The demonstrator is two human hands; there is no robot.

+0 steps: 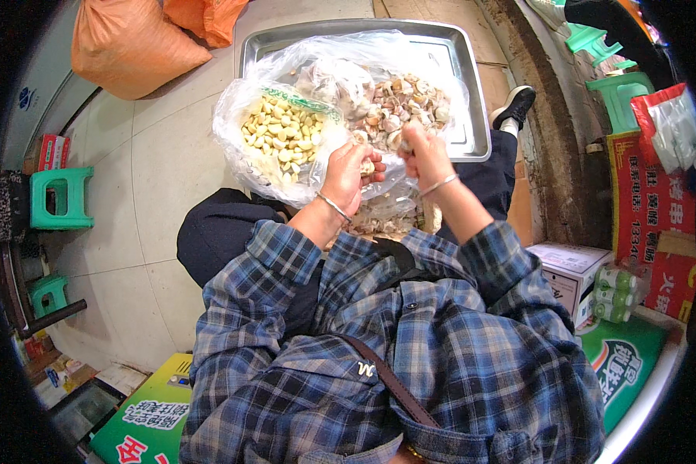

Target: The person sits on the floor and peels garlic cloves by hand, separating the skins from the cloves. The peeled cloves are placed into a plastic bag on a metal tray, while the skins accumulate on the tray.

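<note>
My left hand [343,177] is beside the bag of peeled cloves, with a pale garlic clove [367,168] held in its curled fingers. To its right, my right hand [430,156] is bent over the near edge of the unpeeled garlic [414,104]; its fingertips are blurred, and whether they hold a piece cannot be told. Peeled garlic cloves [284,133] fill a clear plastic bag [229,136] at the left. Both heaps overlap a steel tray [482,130]. Below my hands, garlic skins [383,217] lie in more clear plastic, partly hidden by my forearms.
Orange woven sacks [133,52] stand on the tiled floor at upper left. Green plastic stools [62,197] are at the left, another stool [620,95] at upper right. A carton [568,267] and green bottles [613,293] are by my right elbow. My shoe [513,107] flanks the tray.
</note>
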